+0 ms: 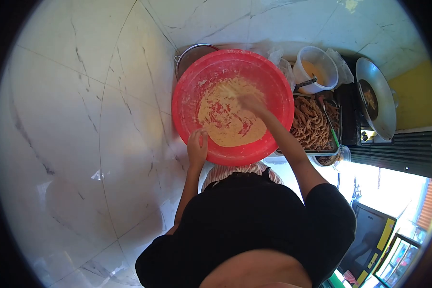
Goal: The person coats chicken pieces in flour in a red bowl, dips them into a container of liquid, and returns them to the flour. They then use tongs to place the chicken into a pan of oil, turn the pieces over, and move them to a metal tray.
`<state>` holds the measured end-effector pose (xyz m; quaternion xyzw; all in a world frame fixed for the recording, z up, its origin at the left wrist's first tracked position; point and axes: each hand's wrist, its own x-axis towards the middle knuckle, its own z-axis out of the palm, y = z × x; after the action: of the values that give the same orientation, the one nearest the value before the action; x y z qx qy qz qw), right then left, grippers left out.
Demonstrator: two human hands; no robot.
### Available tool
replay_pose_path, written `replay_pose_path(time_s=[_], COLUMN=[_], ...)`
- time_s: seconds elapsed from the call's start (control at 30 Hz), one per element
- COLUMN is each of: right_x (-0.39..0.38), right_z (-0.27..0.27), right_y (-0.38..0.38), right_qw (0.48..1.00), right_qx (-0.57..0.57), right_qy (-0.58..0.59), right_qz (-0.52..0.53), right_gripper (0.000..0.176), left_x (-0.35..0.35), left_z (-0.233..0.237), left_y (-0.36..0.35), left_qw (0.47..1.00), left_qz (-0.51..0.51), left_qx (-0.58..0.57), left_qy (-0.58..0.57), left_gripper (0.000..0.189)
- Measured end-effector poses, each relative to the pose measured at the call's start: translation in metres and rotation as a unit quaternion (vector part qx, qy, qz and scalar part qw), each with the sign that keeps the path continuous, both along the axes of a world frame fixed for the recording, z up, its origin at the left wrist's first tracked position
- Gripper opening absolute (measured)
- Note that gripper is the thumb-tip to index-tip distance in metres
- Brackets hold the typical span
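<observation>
A wide red plastic basin (183, 79) stands in front of me, with pale yellow flour (216, 134) spread over its bottom. Bare red patches show through the flour. My left hand (197, 145) is at the basin's near-left rim, its fingers curled over the edge. Inside the basin, toward the right of the flour, my right hand (249, 102) is smeared by motion. Its fingers are too blurred to show whether they hold anything.
Right of the basin, a tray of brown fried strips (308, 122) holds green-handled tongs (333, 134). Behind it stands a white bucket (332, 72) with yellowish liquid. A large wok (386, 103) is farther right. A metal-rimmed pot (189, 57) sits behind the basin by the tiled wall.
</observation>
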<state>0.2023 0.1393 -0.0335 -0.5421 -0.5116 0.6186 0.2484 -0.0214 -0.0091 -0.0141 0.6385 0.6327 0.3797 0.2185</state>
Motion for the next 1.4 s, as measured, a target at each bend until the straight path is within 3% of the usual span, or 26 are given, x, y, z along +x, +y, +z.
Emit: replay_pose_path(time_s=[0.03,0.07,0.1,0.13,0.17,0.23,0.3,0.37,0.4,0.47,0.53,0.6,0.67,0.7,0.73,0.77,0.83,0.87,0.93,1.03,1.13,1.23,1.3,1.4], right_x=[-0.003,-0.001,0.002,0.004,0.003,0.002,0.001,0.011,0.018,0.035,0.067,0.093,0.145,0.161,0.175,0.186,0.205,0.213,0.216,0.217,0.221,0.227,0.230,0.234], right_z=[0.013,-0.011,-0.058,-0.083,-0.074,-0.028,0.014,0.003,0.012,0.031,0.040,0.089,0.089,0.088,0.086,0.084,0.049,0.037,0.040,0.035,0.027,0.021,0.035,0.059], right_y=[0.005,0.021,0.046,0.059,0.054,0.026,-0.005,-0.026,-0.032,-0.040,-0.030,-0.021,-0.019,-0.018,-0.016,-0.012,0.005,0.011,0.017,0.029,0.033,0.031,0.030,0.023], right_qw=[0.997,0.997,0.978,0.896,0.896,0.908,0.966,0.925,0.927,0.951,0.949,0.861,0.813,0.810,0.779,0.738,0.733,0.728,0.749,0.765,0.759,0.789,0.823,0.821], right_qx=[-0.007,-0.007,0.133,0.262,0.262,0.366,0.197,0.241,0.241,0.270,0.311,0.422,0.412,0.412,0.421,0.425,0.410,0.393,0.356,0.337,0.374,0.368,0.342,0.380], right_qy=[0.047,0.049,-0.158,-0.356,-0.355,-0.204,-0.148,-0.157,-0.163,-0.064,-0.032,-0.031,-0.173,-0.174,-0.286,-0.394,-0.442,-0.489,-0.498,-0.498,-0.480,-0.446,-0.429,-0.396], right_qz=[-0.055,-0.058,-0.003,0.050,0.043,-0.005,0.082,0.249,0.237,0.140,-0.044,-0.282,-0.373,-0.379,-0.365,-0.347,-0.316,-0.278,-0.254,-0.229,-0.233,-0.208,-0.150,-0.156], right_gripper=[0.027,0.027,0.032,0.037,0.037,0.039,0.034,0.032,0.032,0.036,0.035,0.031,0.042,0.042,0.052,0.063,0.072,0.081,0.081,0.075,0.065,0.061,0.060,0.058], left_x=[-0.002,-0.001,0.003,0.005,0.005,0.006,0.008,0.009,0.008,0.009,0.012,0.014,0.027,0.036,0.046,0.056,0.079,0.095,0.129,0.166,0.198,0.206,0.202,0.190], left_z=[-0.002,-0.004,-0.007,-0.009,-0.012,-0.015,-0.012,-0.011,-0.012,-0.011,-0.005,-0.005,-0.005,-0.005,-0.005,-0.006,-0.007,-0.002,0.012,-0.018,0.007,0.008,-0.009,-0.020], left_y=[-0.004,-0.007,-0.009,-0.010,-0.009,-0.006,-0.006,-0.007,-0.006,-0.003,-0.001,0.006,0.017,0.022,0.027,0.033,0.043,0.047,0.052,0.058,0.060,0.062,0.063,0.066], left_qw=[1.000,1.000,0.996,0.987,0.986,0.990,0.991,0.991,0.991,0.990,0.991,0.994,0.996,0.998,0.986,0.986,0.967,0.967,0.945,0.930,0.926,0.921,0.917,0.919], left_qz=[-0.015,-0.017,-0.006,0.003,-0.002,0.035,0.031,0.021,0.025,0.016,0.029,0.018,0.011,-0.014,-0.038,-0.042,-0.156,-0.159,-0.235,-0.286,-0.309,-0.303,-0.284,-0.255], left_qx=[0.010,0.010,0.025,0.040,0.043,0.043,0.033,0.026,0.017,0.013,-0.024,-0.032,-0.038,-0.058,-0.078,-0.076,-0.120,-0.117,-0.182,-0.187,-0.199,-0.227,-0.247,-0.245], left_qy=[0.019,0.021,0.089,0.158,0.161,0.128,0.129,0.128,0.134,0.139,0.128,0.102,0.077,-0.033,-0.141,-0.140,-0.163,-0.162,-0.138,-0.134,-0.088,-0.093,-0.132,-0.174], left_gripper=[0.025,0.025,0.022,0.019,0.019,0.017,0.017,0.017,0.017,0.017,0.018,0.020,0.022,0.023,0.025,0.025,0.030,0.030,0.034,0.039,0.042,0.042,0.041,0.039])
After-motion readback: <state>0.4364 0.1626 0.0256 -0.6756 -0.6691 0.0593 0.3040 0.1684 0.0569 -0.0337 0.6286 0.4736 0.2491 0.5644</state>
